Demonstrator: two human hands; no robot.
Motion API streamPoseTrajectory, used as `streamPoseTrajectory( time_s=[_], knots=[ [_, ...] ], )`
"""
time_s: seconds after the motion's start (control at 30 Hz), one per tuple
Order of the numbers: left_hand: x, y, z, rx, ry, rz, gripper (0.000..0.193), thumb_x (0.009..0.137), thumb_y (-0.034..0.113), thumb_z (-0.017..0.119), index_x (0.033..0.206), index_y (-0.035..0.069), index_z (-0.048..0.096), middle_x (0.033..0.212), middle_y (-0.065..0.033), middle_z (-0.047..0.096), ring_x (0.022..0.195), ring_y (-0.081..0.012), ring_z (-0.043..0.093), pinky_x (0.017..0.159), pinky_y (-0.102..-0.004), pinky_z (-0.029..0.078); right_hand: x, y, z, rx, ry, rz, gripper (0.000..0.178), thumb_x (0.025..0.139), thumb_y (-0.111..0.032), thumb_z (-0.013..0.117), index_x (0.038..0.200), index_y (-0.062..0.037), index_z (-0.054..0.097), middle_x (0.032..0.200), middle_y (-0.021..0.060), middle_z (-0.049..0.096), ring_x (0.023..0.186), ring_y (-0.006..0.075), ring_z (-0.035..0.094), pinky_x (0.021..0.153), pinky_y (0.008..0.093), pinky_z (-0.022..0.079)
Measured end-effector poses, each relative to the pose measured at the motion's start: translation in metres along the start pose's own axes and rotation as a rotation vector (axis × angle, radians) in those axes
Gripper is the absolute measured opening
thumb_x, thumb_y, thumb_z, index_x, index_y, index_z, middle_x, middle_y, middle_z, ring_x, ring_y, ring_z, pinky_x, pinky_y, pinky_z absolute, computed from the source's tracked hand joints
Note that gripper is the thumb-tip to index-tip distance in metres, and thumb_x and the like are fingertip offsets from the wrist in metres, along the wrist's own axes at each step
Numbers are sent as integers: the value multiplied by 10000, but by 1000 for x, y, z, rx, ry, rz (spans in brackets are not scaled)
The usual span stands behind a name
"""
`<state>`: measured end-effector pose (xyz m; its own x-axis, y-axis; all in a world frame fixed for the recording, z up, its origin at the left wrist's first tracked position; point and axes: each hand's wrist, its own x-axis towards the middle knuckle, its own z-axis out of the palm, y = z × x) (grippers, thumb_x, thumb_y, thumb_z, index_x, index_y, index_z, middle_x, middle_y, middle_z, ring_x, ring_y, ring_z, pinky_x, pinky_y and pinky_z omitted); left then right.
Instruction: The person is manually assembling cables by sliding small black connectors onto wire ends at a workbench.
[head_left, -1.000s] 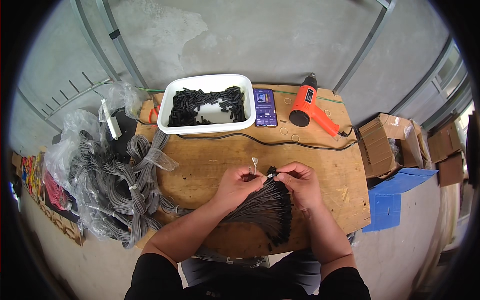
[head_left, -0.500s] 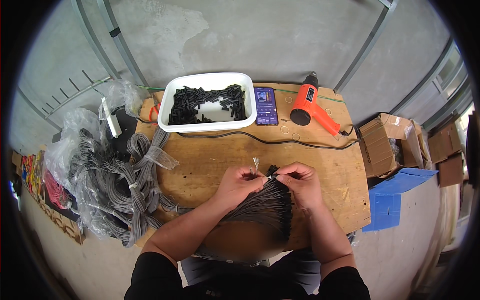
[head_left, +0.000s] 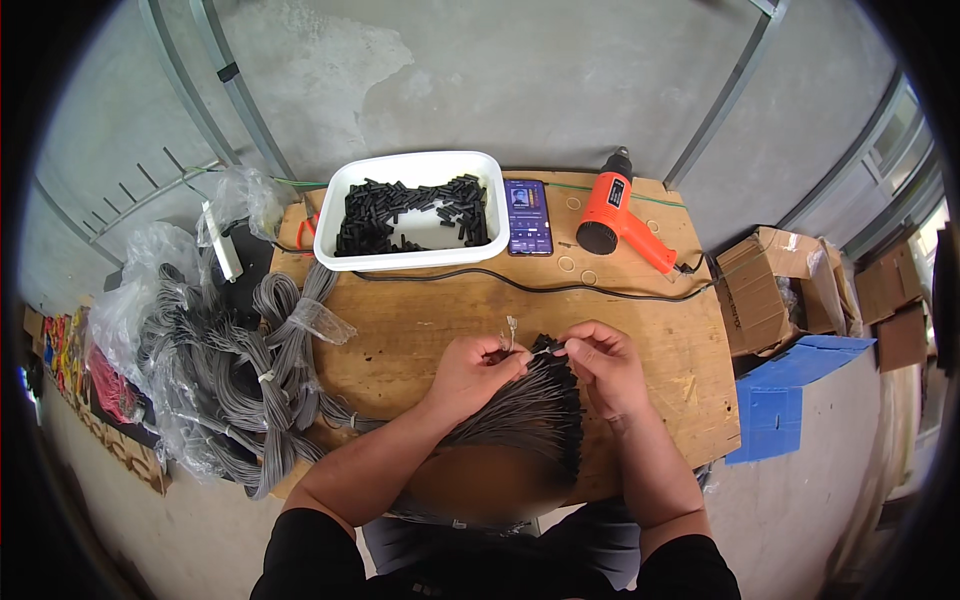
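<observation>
Over the front of the table, my left hand (head_left: 478, 372) is closed in a pinch on thin grey wires, and a shiny metal terminal (head_left: 512, 324) sticks up above its fingertips. Just to the right, my right hand (head_left: 606, 372) is also pinched, its fingertips a short way from the left ones. Whatever small piece it grips is too small to make out. Below and between both hands fans a bundle of grey wires (head_left: 515, 408), with black sleeves (head_left: 572, 415) crowded along its right end. My forearms cover part of the bundle.
A white plastic tub (head_left: 415, 263) of short black tubes stands at the back, beside a phone (head_left: 528, 220). An orange heat gun (head_left: 622, 222) lies right of it, its black cord (head_left: 520, 286) crossing the table. Coiled grey wires (head_left: 265, 390) are heaped left; a cardboard box (head_left: 750, 295) stands right.
My right fingertips have drawn slightly right and up, away from the left ones. The left hand stays nearly where it was, still pinching the wires.
</observation>
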<state>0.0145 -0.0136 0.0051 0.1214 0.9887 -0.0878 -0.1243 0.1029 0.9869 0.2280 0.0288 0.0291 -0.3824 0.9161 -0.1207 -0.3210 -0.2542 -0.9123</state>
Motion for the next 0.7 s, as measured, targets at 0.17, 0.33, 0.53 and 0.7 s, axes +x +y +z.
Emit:
streamPoseTrajectory(
  time_s=[0.17,0.33,0.53,0.7],
  knots=[
    [-1,3,3,-56,-20,14,122,939,51,655,985,-57,689,819,-45,677,741,-72,614,686,-212,503,3,0,-9,151,-33,108,146,952,-105,635,1012,26,656,856,100,702,494,54,383,464,196,298],
    [-1,5,3,-66,-25,22,119,937,55,658,974,-53,693,816,-39,676,739,-67,609,679,-208,497,4,2,-9,162,-57,123,155,953,-127,644,996,22,659,852,101,702,491,51,384,454,193,293],
    [-3,9,6,-5,-46,20,120,939,71,650,941,-36,705,762,0,648,694,-39,567,624,-200,452,4,1,-7,117,-95,149,142,948,-117,649,984,19,666,854,99,705,495,42,383,451,188,290],
    [-2,8,6,-19,-40,26,123,939,80,654,935,-30,710,751,4,652,683,-35,572,613,-199,453,3,1,-7,96,-93,135,140,942,-110,656,986,22,669,849,106,706,492,40,377,452,188,288]
  ],
)
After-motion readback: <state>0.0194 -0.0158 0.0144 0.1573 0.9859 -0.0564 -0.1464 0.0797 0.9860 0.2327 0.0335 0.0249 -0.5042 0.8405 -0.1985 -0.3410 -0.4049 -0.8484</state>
